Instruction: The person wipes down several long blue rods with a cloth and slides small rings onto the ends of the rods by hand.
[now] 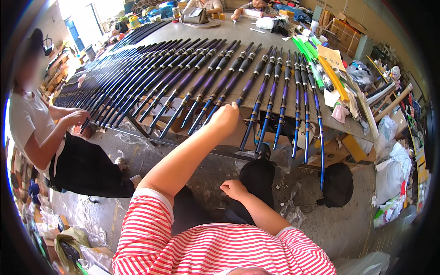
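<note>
A long row of fishing rods [197, 91] with black grips and blue and purple shafts lies side by side across the table, their blue ends sticking out over the near edge. My left hand [225, 120] reaches up to that edge, its fingers closed around the shaft of one purple fishing rod [247, 87]; my forearm hides part of the rods behind it. Lower down, over my lap, is my right hand [234, 188], curled and apart from the rods. Whether anything is in its fingers does not show.
At left a person [34, 110] in a white shirt handles the rods' near ends. Two people sit at the far side, near a handbag [195, 15]. Green packaging [306, 49] and a yellow strip [336, 82] lie on the table's right. A black stool [337, 185] stands below.
</note>
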Demonstrator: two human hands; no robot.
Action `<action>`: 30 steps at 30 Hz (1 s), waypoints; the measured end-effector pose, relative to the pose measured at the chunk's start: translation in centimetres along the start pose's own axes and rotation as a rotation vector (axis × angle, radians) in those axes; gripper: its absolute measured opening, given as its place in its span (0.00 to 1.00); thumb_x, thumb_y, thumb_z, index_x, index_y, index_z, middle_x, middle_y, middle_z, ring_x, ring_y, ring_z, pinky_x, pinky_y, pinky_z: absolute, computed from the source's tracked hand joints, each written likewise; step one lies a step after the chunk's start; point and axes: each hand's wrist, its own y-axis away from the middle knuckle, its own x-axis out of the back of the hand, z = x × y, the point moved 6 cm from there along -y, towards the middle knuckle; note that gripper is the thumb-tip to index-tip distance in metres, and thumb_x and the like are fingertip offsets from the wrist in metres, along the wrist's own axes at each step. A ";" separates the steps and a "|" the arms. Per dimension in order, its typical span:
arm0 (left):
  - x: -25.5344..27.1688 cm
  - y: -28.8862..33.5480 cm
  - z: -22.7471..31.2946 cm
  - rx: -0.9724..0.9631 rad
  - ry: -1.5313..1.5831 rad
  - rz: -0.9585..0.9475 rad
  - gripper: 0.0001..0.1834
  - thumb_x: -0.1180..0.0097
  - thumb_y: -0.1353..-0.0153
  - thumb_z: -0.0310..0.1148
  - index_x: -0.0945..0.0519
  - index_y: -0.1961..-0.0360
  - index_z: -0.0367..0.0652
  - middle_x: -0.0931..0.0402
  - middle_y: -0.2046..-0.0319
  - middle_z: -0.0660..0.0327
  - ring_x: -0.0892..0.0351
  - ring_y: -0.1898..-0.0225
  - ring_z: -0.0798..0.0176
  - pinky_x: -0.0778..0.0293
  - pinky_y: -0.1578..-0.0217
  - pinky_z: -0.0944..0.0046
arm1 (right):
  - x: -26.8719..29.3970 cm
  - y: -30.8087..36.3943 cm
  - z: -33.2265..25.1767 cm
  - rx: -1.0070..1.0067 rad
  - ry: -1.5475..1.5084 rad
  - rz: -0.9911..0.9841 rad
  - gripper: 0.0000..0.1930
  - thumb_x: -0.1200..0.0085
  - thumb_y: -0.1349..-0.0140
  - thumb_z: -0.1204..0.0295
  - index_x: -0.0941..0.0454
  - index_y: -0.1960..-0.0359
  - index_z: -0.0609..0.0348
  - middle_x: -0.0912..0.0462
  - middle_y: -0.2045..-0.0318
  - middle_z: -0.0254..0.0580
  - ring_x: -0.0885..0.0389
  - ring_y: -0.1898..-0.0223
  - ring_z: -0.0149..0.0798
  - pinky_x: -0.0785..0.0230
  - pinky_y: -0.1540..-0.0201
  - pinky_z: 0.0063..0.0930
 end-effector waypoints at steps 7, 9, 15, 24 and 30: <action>3.0 0.6 1.0 -0.217 -0.551 0.262 0.21 0.52 0.44 0.42 0.32 0.58 0.34 0.32 0.62 0.44 0.24 0.65 0.51 0.27 0.67 0.59 | -0.4 0.1 1.6 -0.062 -0.015 -0.016 0.13 0.50 0.49 0.60 0.22 0.72 0.57 0.22 0.73 0.46 0.24 0.68 0.47 0.32 0.66 0.36; 4.1 -0.8 -0.8 -0.132 -0.437 0.231 0.17 0.49 0.46 0.41 0.27 0.66 0.35 0.27 0.69 0.46 0.23 0.68 0.51 0.27 0.68 0.59 | 0.1 0.2 1.4 -0.051 0.011 -0.023 0.13 0.50 0.49 0.61 0.22 0.71 0.57 0.22 0.73 0.46 0.24 0.68 0.47 0.32 0.66 0.36; 2.4 -0.9 -1.7 -0.165 -0.432 0.160 0.08 0.49 0.53 0.29 0.25 0.74 0.35 0.24 0.77 0.49 0.23 0.70 0.50 0.27 0.68 0.57 | -0.1 0.2 1.2 -0.062 -0.040 -0.022 0.12 0.50 0.48 0.62 0.22 0.72 0.57 0.21 0.77 0.43 0.23 0.71 0.44 0.32 0.68 0.34; 6.4 -1.5 -4.6 -0.060 -0.454 0.283 0.17 0.48 0.48 0.44 0.24 0.72 0.38 0.25 0.72 0.51 0.24 0.67 0.52 0.28 0.67 0.58 | -0.3 0.0 1.7 -0.059 -0.096 -0.034 0.13 0.50 0.47 0.63 0.22 0.71 0.61 0.21 0.81 0.39 0.22 0.79 0.32 0.32 0.74 0.24; 4.3 -1.8 -5.1 -0.076 -0.476 0.184 0.18 0.47 0.50 0.45 0.23 0.74 0.36 0.24 0.73 0.50 0.24 0.68 0.52 0.28 0.67 0.58 | -0.5 0.0 1.3 -0.060 -0.101 -0.043 0.13 0.51 0.46 0.63 0.22 0.72 0.61 0.21 0.82 0.39 0.22 0.80 0.32 0.32 0.75 0.24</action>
